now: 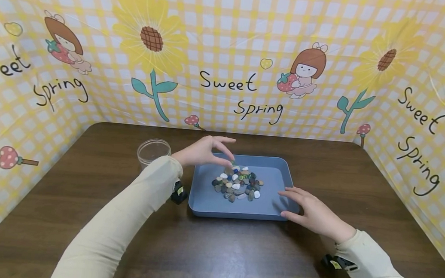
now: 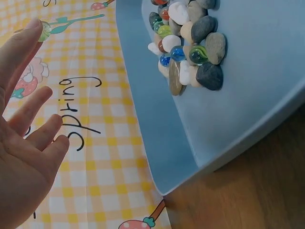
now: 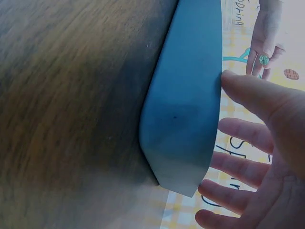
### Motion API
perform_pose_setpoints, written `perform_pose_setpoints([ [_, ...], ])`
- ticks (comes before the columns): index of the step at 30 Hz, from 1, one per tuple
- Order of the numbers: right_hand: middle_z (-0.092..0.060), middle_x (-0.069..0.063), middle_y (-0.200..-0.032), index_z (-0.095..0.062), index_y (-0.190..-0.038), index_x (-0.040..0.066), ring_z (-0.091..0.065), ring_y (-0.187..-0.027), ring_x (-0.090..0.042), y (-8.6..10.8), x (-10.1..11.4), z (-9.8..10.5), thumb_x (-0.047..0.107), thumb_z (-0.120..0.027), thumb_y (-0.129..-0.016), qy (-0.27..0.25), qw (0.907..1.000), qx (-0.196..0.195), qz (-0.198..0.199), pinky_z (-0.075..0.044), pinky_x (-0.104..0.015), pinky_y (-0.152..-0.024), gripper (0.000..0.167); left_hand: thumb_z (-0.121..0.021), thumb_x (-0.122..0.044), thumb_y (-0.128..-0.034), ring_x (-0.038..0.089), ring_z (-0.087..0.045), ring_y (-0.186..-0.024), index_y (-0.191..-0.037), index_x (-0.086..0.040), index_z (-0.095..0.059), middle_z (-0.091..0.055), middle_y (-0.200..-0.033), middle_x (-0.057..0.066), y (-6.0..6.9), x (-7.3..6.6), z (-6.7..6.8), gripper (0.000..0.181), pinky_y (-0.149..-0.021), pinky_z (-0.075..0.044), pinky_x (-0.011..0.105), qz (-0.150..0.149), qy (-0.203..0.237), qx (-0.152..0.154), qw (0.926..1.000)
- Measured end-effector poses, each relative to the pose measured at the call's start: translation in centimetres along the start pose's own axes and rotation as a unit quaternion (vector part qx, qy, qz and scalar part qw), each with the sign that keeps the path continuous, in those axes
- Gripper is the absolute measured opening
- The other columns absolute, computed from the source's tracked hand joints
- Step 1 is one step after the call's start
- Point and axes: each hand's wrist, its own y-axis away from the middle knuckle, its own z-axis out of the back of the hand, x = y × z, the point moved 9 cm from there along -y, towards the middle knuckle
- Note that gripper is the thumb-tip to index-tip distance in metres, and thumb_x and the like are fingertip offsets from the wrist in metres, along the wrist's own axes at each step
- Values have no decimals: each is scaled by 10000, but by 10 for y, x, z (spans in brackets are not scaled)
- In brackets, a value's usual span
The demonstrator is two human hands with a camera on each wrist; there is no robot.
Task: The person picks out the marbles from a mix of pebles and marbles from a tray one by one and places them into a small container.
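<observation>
Between thumb and fingertips, my left hand [image 1: 208, 150] pinches a green glass marble [image 2: 45, 31], held above the pile at the back of the tray. The same marble [image 3: 264, 59] shows in the right wrist view. Beneath lies a heap of pebbles [image 1: 236, 186], grey, brown and white, with blue, green and reddish marbles among them, all inside a blue-grey tray [image 1: 202, 202]. At the tray's right front corner, my right hand [image 1: 310, 212] has its fingers spread over the rim and holds nothing; its thumb [image 3: 238, 88] is at the tray's edge.
A clear round container [image 1: 153, 150] stands left of the tray, partly behind the left forearm. The brown wooden table [image 1: 222, 255] meets a yellow checked cloth [image 1: 229, 40] at the back and sides.
</observation>
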Motion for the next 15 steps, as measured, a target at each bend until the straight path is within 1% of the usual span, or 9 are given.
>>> perform_pose_setpoints([
  [5,-526,-224,-1322,-561,-1273,58,-497,-1227,-393,0,4,2,288,-663,-858,98,9999,-13,23,-435,-532,-971,486,-727,-256,-811,249,-281,-1418,-960,-174,-748,-398,-1484,19,5,0,8,171,-1128,-261,524,27,-54,-102,9999],
  [8,-532,-223,-1315,-563,-1272,58,-507,-1218,-387,0,6,3,282,-664,-857,128,9999,-24,49,-440,-527,-967,482,-717,-269,-820,241,-283,-1417,-960,-193,-746,-394,-1486,9,8,1,12,162,-1118,-288,513,66,-59,-142,9999],
  [15,-541,-222,-1303,-566,-1267,51,-512,-1212,-384,0,7,4,271,-667,-855,131,9999,-42,51,-441,-524,-967,478,-714,-268,-823,234,-310,-1405,-961,-180,-745,-407,-1477,26,16,4,24,166,-1087,-351,474,132,24,-292,9995],
])
